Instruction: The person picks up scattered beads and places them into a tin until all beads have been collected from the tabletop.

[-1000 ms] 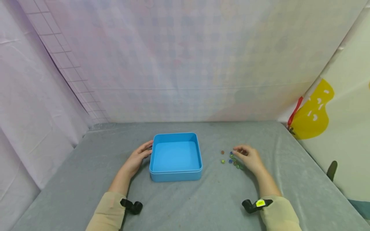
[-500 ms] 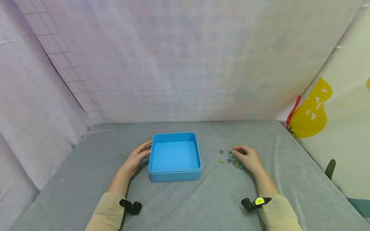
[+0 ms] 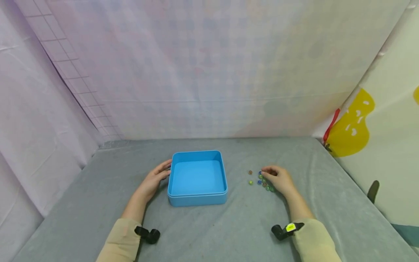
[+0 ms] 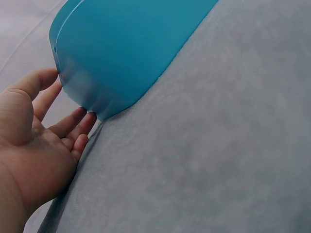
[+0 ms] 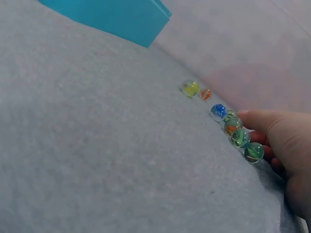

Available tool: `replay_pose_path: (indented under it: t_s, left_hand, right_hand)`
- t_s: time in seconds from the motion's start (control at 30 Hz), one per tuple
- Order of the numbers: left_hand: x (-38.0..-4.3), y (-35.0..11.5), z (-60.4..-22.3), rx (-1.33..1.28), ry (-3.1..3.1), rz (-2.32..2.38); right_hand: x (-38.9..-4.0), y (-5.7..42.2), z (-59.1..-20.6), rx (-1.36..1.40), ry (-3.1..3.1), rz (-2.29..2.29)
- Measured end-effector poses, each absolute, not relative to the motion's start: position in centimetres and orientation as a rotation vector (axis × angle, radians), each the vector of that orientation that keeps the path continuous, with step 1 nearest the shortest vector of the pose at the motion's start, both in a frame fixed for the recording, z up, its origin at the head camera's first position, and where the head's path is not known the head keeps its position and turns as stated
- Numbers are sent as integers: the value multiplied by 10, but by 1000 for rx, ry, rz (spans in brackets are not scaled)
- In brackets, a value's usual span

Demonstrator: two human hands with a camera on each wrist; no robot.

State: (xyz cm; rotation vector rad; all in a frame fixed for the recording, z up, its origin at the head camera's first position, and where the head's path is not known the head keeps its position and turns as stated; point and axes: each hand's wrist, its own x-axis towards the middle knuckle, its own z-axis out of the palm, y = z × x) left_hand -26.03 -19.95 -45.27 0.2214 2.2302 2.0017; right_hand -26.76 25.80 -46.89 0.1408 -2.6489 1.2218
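Observation:
A light blue, open-topped rectangular box (image 3: pixel 197 178) sits on the grey cloth, its floor bare. My left hand (image 3: pixel 154 182) is at its left side, and in the left wrist view the extended fingers (image 4: pixel 73 124) touch the box's wall. To the right of the box lie several small glass marbles (image 3: pixel 264 185), green, blue, yellow and orange. My right hand (image 3: pixel 279 179) is bent over them, thumb and forefinger tips right at a blue marble (image 3: pixel 260 173) that they partly cover. I cannot tell whether they pinch it. In the right wrist view the thumb hides that marble.
An orange-brown marble (image 3: pixel 250 172) and a yellow-green marble (image 3: pixel 250 182) lie between the box and the main cluster. Grey cloth (image 3: pixel 209 236) covers the table. A pale curtain (image 3: pixel 209 72) hangs along the back, with more fabric at both sides.
My right thumb and forefinger have drawn closer to the blue marble and now cover part of it. The left hand stays at the box. The head view has shifted slightly.

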Motion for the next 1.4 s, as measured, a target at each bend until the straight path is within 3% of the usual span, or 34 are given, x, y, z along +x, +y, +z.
replay_pose_path:
  t_s: [1.4]
  left_hand:
    - [-262, -200, -453, 215, 2232, 1992]
  right_hand:
    - [-267, 258, -472, 218, -2663, 1099]
